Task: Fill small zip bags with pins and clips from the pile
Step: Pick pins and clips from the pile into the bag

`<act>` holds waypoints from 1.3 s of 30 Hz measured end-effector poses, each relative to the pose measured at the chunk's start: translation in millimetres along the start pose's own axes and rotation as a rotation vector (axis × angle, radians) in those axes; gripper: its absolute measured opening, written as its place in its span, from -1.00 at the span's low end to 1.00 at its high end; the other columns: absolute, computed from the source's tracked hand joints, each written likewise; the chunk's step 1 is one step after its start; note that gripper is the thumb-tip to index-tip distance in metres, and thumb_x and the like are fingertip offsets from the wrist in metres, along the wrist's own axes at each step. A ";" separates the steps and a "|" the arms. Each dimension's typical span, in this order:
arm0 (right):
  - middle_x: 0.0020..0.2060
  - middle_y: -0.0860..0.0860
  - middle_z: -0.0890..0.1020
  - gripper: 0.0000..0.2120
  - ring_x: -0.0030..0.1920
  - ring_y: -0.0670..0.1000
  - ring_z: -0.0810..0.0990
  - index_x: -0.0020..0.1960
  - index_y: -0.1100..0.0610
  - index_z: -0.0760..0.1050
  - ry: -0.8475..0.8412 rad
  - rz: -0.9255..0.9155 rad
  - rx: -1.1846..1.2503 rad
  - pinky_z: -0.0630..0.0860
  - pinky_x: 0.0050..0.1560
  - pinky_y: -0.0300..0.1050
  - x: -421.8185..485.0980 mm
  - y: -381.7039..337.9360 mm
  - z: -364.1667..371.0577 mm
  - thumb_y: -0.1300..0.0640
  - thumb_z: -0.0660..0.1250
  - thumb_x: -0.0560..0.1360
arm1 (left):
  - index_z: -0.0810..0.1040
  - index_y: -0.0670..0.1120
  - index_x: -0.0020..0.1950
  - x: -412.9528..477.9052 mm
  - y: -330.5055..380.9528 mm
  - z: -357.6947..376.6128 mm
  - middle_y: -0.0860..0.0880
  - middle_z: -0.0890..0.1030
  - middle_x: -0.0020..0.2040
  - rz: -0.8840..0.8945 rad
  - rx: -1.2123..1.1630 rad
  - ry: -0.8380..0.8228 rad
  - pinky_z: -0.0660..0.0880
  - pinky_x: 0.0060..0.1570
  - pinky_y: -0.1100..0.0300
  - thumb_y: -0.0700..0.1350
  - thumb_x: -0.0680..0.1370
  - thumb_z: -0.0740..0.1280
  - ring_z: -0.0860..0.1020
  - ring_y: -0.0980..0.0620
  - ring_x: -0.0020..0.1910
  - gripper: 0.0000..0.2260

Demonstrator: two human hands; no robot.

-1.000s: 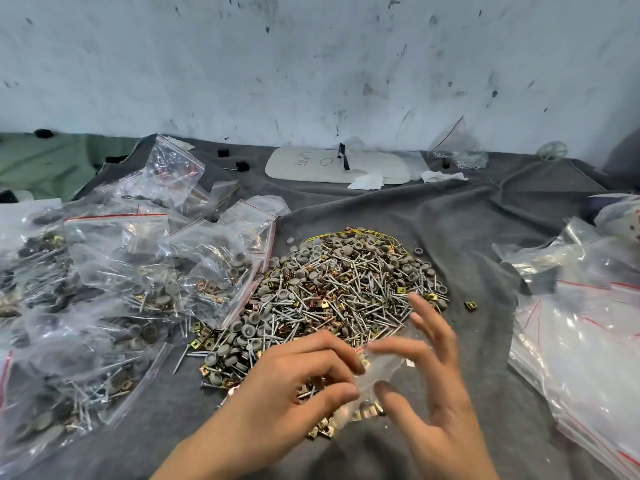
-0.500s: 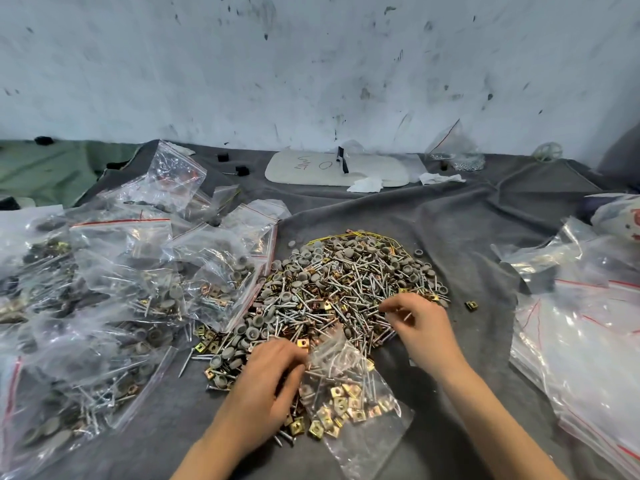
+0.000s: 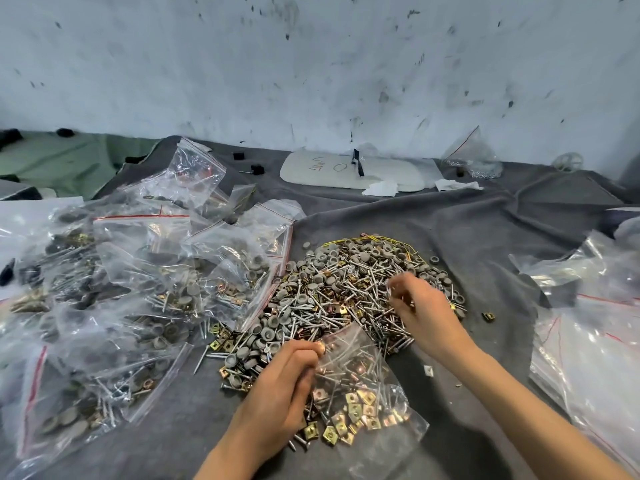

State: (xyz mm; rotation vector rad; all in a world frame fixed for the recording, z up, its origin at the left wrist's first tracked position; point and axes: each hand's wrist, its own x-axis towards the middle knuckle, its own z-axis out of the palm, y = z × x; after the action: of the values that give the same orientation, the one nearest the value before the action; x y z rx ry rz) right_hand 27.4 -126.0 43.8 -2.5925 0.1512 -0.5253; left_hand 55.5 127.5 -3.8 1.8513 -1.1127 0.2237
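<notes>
Left hand [image 3: 277, 393] pinched the mouth of the bag [image 3: 391, 441], which lay at the near edge of the pile [image 3: 346, 282], part-filled with pins [image 3: 353, 362] and clips [image 3: 353, 400]. Right hand [image 3: 419, 306] was on the pile's right side, fingers curled on a few pins; blurred, count unclear. Filled bags [image 3: 173, 271] left, empty bags [image 3: 588, 358] right. Risks: the mouth, held at one side only, could sag shut, so pins miss and scatter over the table [image 3: 467, 230]. Pin points could pierce the thin film.
</notes>
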 end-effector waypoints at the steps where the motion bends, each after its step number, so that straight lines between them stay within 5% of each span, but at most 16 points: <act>1: -0.19 -0.08 0.57 -0.74 -0.16 -0.10 0.53 0.17 0.09 0.45 0.049 0.045 0.154 0.38 -0.13 -0.39 1.7 -10.3 -5.5 0.29 0.32 0.52 | 0.40 -0.02 0.08 -0.2 -0.8 0.1 0.03 0.53 0.08 -0.001 -0.009 -0.002 0.39 0.05 0.48 -0.18 0.57 0.15 0.48 0.29 0.03 -0.87; 6: -0.21 -0.06 0.65 -0.78 -0.20 -0.11 0.63 0.00 -0.01 0.53 -0.061 -0.016 0.644 0.58 -0.13 -0.23 -3.5 -73.1 -23.0 0.29 0.35 0.49 | 0.37 -0.04 0.10 -3.8 -3.9 2.1 0.03 0.50 0.10 0.027 -0.023 -0.045 0.37 0.05 0.52 -0.19 0.57 0.14 0.46 0.33 0.02 -0.86; 16: -0.21 -0.13 0.63 -0.85 -0.14 -0.22 0.57 -0.18 -0.10 0.52 -0.448 -0.114 0.387 0.50 -0.04 -0.26 -18.4 -95.4 -16.3 0.12 0.45 0.44 | 0.33 0.02 0.15 -7.1 -1.9 -2.2 0.06 0.45 0.16 0.108 -0.146 0.066 0.47 0.05 0.30 -0.01 0.69 0.03 0.52 0.16 0.09 -0.87; 20: -0.05 -0.16 0.64 -0.89 -0.03 -0.24 0.57 -0.20 -0.10 0.60 -0.324 -0.070 0.477 0.46 0.01 -0.31 -17.3 -85.4 -17.5 0.05 0.37 0.49 | 0.31 0.04 0.14 -8.6 -2.8 -1.4 0.09 0.45 0.14 0.085 -0.159 0.100 0.48 0.02 0.29 0.01 0.69 0.03 0.53 0.16 0.07 -0.88; 24: -0.23 -0.17 0.62 -0.94 -0.22 -0.26 0.54 -0.12 0.00 0.60 -0.186 0.059 0.309 0.37 -0.20 -0.40 -11.8 -55.3 -12.7 0.13 0.37 0.50 | 0.31 0.09 0.11 -9.5 -3.0 0.9 0.13 0.47 0.12 0.041 -0.157 0.146 0.46 0.01 0.38 0.04 0.69 0.03 0.53 0.21 0.05 -0.89; 29: -0.11 -0.10 0.58 -0.89 -0.05 -0.07 0.54 -0.01 0.07 0.63 -0.283 0.012 0.036 0.42 -0.01 -0.24 -19.9 -27.5 8.1 0.19 0.40 0.48 | 0.32 0.12 0.13 -10.8 -6.8 4.0 0.20 0.48 0.13 -0.014 -0.175 0.188 0.43 -0.01 0.43 -0.05 0.65 0.09 0.53 0.23 0.02 -0.91; 32: -0.10 -0.16 0.53 -0.86 -0.05 -0.12 0.50 0.02 0.03 0.61 -0.244 -0.023 0.022 0.41 0.00 -0.26 -25.9 -26.0 19.2 0.13 0.42 0.46 | 0.33 0.12 0.12 -10.1 -5.9 4.3 0.22 0.48 0.13 -0.026 -0.184 0.187 0.45 -0.06 0.41 0.05 0.68 0.06 0.55 0.20 -0.01 -0.90; 35: -0.05 -0.11 0.58 -0.82 -0.03 -0.11 0.52 0.03 0.06 0.59 -0.171 -0.031 0.057 0.47 0.06 -0.19 -27.5 -28.2 24.1 0.13 0.45 0.43 | 0.33 0.11 0.12 -9.3 -5.5 4.1 0.29 0.46 0.13 -0.021 -0.160 0.190 0.45 -0.06 0.43 -0.07 0.64 0.10 0.54 0.22 0.00 -0.89; 39: -0.02 -0.10 0.58 -0.76 -0.02 -0.10 0.53 0.07 0.04 0.60 -0.144 -0.124 0.056 0.50 0.05 -0.17 -30.2 -29.7 26.9 0.17 0.46 0.41 | 0.33 0.10 0.12 -6.6 -2.1 1.8 0.31 0.45 0.14 -0.028 -0.154 0.187 0.43 -0.03 0.47 0.08 0.68 0.03 0.53 0.26 0.02 -0.87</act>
State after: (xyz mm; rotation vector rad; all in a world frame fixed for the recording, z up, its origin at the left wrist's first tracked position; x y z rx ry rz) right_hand 10.5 -82.1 26.3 -2.5847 -0.0721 -0.3786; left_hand 52.8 130.3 -9.8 1.6718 -0.9484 0.2806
